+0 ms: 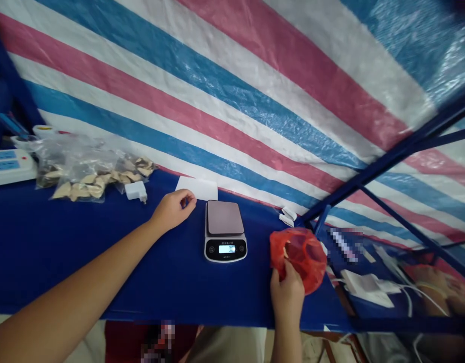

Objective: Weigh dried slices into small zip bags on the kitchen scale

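The red bag (311, 267) sits on the blue counter (160, 287), to the right of the scale (225, 222) and apart from it. Its mouth gapes upward; the crumpled plastic spreads roughly round, so I cannot tell a clear long axis. The right hand (288, 290) comes in from the near edge, its fingers pointing away from the person and touching the bag's near left side, close to a pale bit. Whether they grip the plastic or something inside, I cannot tell.

The scale's long axis runs away from the person, the far end leaning slightly left. Its lit display (226, 249) faces the near edge and appears to read zero; the weighing plate is bare.

The left hand (177, 207) is loosely curled beside the scale, overlapping the near left part of the white paper (205, 189); I cannot tell whether it pinches anything. The paper's long axis runs sideways. Farther left lie a white adapter (136, 190) and clear bags of pale pieces (83, 190).
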Demonstrator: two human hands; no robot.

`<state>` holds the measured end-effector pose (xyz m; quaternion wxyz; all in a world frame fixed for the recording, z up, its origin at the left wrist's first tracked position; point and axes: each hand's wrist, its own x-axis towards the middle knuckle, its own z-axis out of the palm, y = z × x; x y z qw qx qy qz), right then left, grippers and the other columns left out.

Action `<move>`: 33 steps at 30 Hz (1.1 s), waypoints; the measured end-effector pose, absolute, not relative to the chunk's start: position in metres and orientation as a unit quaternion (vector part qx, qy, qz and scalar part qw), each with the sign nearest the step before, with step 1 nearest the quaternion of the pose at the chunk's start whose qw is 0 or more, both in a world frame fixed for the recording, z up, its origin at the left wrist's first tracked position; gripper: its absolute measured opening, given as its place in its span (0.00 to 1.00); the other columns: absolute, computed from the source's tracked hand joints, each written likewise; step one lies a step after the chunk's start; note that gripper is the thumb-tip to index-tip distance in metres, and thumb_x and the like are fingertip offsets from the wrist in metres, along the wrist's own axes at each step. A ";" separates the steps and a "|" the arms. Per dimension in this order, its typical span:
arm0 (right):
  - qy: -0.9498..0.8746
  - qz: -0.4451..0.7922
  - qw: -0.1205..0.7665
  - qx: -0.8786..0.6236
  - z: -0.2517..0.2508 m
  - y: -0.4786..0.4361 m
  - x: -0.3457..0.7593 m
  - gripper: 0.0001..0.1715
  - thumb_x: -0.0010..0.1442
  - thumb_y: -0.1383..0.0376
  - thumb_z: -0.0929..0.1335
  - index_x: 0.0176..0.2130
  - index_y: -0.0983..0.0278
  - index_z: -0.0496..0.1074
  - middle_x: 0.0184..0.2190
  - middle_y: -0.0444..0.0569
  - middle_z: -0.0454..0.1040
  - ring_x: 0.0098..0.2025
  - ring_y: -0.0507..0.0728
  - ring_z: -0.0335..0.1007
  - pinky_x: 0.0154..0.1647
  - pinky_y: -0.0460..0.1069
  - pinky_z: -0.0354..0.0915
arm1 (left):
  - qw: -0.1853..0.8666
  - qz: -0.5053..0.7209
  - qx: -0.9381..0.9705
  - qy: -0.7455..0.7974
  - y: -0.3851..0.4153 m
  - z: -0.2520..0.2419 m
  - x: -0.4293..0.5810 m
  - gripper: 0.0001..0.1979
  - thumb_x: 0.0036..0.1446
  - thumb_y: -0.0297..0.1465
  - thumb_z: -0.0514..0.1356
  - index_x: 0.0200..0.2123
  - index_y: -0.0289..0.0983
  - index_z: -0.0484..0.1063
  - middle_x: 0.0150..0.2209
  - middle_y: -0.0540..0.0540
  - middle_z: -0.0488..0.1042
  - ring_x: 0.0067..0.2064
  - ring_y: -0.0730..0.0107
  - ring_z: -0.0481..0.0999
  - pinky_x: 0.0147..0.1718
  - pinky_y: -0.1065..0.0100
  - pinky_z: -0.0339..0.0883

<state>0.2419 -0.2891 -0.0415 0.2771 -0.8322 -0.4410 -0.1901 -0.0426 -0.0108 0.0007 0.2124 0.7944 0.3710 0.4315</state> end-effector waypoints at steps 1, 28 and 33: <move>-0.452 -0.192 0.290 -0.821 -0.045 -0.289 0.235 0.27 0.68 0.56 0.60 0.49 0.74 0.76 0.39 0.68 0.79 0.40 0.70 0.77 0.44 0.61 0.70 | 0.216 0.435 0.792 0.369 -0.011 0.001 -0.042 0.08 0.59 0.36 0.56 0.31 0.39 0.72 0.27 0.50 0.72 0.29 0.70 0.69 0.33 0.68 0.62; -0.466 -0.204 0.344 -0.789 -0.068 -0.310 0.208 0.29 0.66 0.49 0.61 0.44 0.69 0.76 0.42 0.64 0.81 0.43 0.69 0.80 0.45 0.60 0.74 | 0.052 0.324 0.702 0.632 0.017 0.007 -0.100 0.09 0.53 0.28 0.58 0.39 0.36 0.73 0.50 0.33 0.71 0.56 0.38 0.66 0.46 0.46 0.64; -0.469 -0.218 0.340 -0.786 -0.067 -0.313 0.205 0.26 0.66 0.52 0.61 0.43 0.69 0.76 0.41 0.63 0.81 0.42 0.68 0.80 0.43 0.59 0.74 | 0.090 0.289 0.765 0.569 0.013 -0.001 -0.086 0.12 0.53 0.23 0.57 0.40 0.37 0.74 0.48 0.35 0.70 0.53 0.43 0.67 0.45 0.51 0.68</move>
